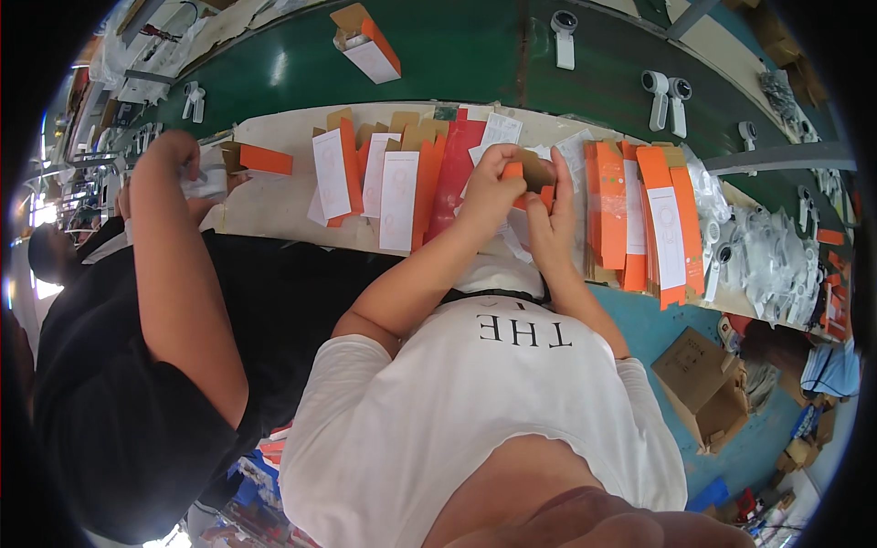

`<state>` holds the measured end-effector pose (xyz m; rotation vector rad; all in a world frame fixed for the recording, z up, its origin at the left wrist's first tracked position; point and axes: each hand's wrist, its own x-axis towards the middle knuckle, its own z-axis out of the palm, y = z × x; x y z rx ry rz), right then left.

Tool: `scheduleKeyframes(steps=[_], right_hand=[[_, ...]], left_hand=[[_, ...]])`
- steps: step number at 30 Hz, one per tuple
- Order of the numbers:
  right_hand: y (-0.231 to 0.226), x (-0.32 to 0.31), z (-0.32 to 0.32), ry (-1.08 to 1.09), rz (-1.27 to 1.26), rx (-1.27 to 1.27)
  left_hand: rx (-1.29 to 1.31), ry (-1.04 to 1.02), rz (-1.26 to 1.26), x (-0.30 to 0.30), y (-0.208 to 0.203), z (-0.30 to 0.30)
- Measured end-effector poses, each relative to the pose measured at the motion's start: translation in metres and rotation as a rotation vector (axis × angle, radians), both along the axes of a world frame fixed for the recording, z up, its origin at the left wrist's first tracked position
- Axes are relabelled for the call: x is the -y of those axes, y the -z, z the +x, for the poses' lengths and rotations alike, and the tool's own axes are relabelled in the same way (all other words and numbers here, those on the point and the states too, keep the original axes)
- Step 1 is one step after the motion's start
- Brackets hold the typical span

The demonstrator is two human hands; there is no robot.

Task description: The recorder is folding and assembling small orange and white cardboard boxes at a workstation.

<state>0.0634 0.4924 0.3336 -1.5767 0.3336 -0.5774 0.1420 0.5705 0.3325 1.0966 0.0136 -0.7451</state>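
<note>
Over the work table, both of my hands are closed on a small orange carton with its brown cardboard inside showing. My left hand grips the carton's left side. My right hand holds its right edge, the thumb near the front and the fingers along the side. Behind and beneath the carton lie white printed sheets. A red flat piece lies just left of my left hand. To the right of my right hand stands a row of flattened orange cartons. What is inside the held carton is hidden.
Opened orange cartons stand at left. A green conveyor belt runs behind, bearing an open carton and white handheld fans. Bagged fans are piled right. A co-worker in black sits close at left. A cardboard box is on the floor.
</note>
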Motion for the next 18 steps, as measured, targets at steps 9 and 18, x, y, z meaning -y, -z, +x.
scheduleKeyframes(steps=[9, 18], right_hand=[[-0.003, 0.003, 0.002, 0.025, -0.447, 0.142], [0.003, 0.005, 0.003, 0.061, -0.424, -0.006]], left_hand=[[0.185, 0.109, 0.081, -0.011, -0.006, 0.002], [0.346, 0.026, 0.179, -0.005, 0.003, -0.006]])
